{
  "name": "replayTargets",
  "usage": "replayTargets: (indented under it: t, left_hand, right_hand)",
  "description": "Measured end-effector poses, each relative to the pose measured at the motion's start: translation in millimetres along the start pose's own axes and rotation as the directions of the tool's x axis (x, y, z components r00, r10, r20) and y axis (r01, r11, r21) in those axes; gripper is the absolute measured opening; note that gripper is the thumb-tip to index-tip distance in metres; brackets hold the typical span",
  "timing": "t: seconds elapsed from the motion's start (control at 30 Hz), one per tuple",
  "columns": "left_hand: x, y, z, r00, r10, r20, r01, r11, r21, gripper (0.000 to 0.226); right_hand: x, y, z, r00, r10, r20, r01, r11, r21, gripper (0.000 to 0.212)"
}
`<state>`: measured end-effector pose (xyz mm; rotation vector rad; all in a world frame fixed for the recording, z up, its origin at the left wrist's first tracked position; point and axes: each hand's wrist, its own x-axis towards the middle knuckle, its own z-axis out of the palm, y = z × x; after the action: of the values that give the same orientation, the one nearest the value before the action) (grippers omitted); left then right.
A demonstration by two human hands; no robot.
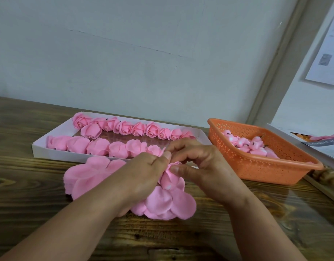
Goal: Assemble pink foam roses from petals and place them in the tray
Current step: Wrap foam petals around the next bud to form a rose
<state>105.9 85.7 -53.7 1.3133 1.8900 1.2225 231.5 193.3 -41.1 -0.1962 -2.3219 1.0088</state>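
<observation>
A pink foam rose [169, 178] is held upright between both hands at the middle of the table. My left hand [143, 178] pinches its petals from the left, and my right hand [198, 162] pinches the top from the right. Flat pink petal pieces [168, 204] spread out under the rose. A second stack of petal pieces [89, 172] lies to the left. Behind, the white tray [55, 133] holds two rows of several finished pink roses [124, 128].
An orange perforated basket [256, 166] with several pink rose buds [245, 144] stands at the right. A white box edge [287, 132] sits beyond it. The table [162, 238] is dark wood, backed by a pale wall.
</observation>
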Motion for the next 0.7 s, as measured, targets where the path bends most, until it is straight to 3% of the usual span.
replayTargets:
  t: [0.2, 0.47, 0.53, 0.6, 0.7]
  left_hand:
    - [3, -1, 0, 0.994, -0.070, 0.081, 0.081, 0.986, -0.146, 0.094]
    - [4, -5, -2, 0.991, -0.054, 0.119, 0.084, 0.961, -0.264, 0.091]
    - [8, -7, -4, 0.986, -0.115, 0.119, 0.152, 0.912, -0.382, 0.078]
    - [9, -4, -6, 0.979, -0.146, 0.140, 0.198, 0.833, -0.516, 0.049]
    - [10, -5, -8, 0.978, -0.134, 0.159, 0.203, 0.793, -0.575, 0.020]
  right_hand:
    - [0, -2, 2, 0.998, -0.057, 0.021, 0.058, 0.998, -0.039, 0.006]
    - [0, 2, 3, 1.000, -0.012, 0.005, 0.012, 0.999, 0.047, 0.007]
    - [1, 3, 2, 0.998, 0.006, -0.056, 0.002, 0.990, 0.138, 0.009]
    - [2, 6, 1, 0.993, 0.021, -0.120, 0.010, 0.968, 0.252, 0.015]
    - [4, 8, 2, 0.985, 0.029, -0.172, 0.029, 0.944, 0.329, 0.017]
